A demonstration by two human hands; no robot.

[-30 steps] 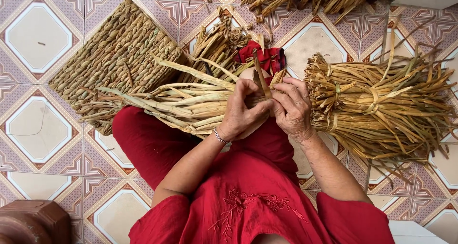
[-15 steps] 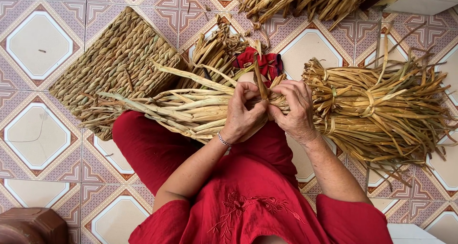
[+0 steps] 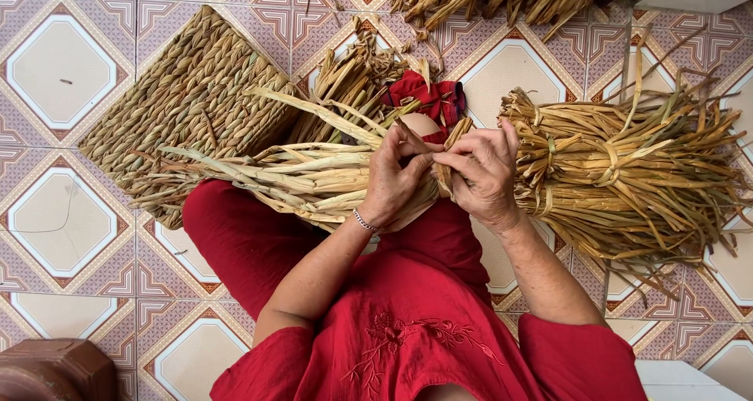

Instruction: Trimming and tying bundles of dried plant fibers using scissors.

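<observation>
Both hands are closed on dried straw strands over the lap: the left hand pinches the end of the half-woven straw piece that fans out leftward across the red trouser leg, and the right hand grips a strand just beside it, though the fingertips hide exactly where the strands cross. A tied straw bundle lies at the right, its tips cut off by the edge, and a woven mat lies partly under the piece on the tiled floor

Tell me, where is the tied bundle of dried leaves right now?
In the head view, the tied bundle of dried leaves lies on the tiled floor on the person's right, just beyond the right hand.
</observation>
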